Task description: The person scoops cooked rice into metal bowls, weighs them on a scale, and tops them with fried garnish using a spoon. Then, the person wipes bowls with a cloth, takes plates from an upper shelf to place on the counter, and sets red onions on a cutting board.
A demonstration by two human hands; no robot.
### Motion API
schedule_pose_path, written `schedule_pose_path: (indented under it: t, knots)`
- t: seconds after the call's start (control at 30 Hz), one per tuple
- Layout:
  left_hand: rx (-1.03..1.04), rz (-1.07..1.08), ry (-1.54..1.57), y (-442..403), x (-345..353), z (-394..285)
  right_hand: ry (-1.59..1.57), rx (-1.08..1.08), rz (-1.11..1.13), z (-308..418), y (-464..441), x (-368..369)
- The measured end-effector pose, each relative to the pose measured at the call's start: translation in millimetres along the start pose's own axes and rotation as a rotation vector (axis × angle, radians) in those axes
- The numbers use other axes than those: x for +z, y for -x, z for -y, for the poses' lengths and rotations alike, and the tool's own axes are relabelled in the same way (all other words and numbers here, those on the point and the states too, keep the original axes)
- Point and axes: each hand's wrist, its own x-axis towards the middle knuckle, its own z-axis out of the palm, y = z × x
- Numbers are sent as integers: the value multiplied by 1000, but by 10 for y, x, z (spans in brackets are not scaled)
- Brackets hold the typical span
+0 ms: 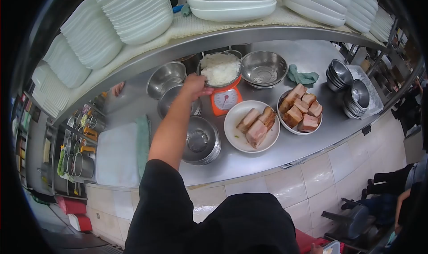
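My left hand (196, 86) reaches across the steel counter with its fingers closed on the rim of a metal bowl of white rice (220, 70). This bowl sits on an orange dial scale (225, 100). My right hand does not show. In front of the scale, a white plate (232, 136) carries a few thick chunks of cooked pork belly (257, 133). Beside it, a round white dish (284, 123) is filled with several more pork chunks (293, 115). Close to my left forearm stand metal bowls (167, 104) and a larger bowl stack (200, 140).
White dishes (229, 8) are stacked on a shelf above. Steel bowls (264, 66), a green cloth (302, 75) and small bowl stacks (355, 100) stand rightward. A cutting board (118, 156) lies left. Other people's hands (118, 89) appear across the counter and at lower right (316, 248).
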Motion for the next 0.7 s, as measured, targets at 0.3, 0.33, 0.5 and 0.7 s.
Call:
schedule_pose_path:
  t: [0.3, 0.33, 0.5, 0.7]
  knots:
    - [-23, 18, -26, 191, 60, -104, 333, -227, -113, 624, 300, 84]
    - [-23, 13, -22, 212, 66, -113, 318, -202, -115, 640, 308, 99]
    - [-31, -33, -23, 301, 59, -128, 253, -139, -186, 751, 406, 176]
    - [-43, -57, -40, 328, 46, -162, 178, -39, -60, 674, 460, 228]
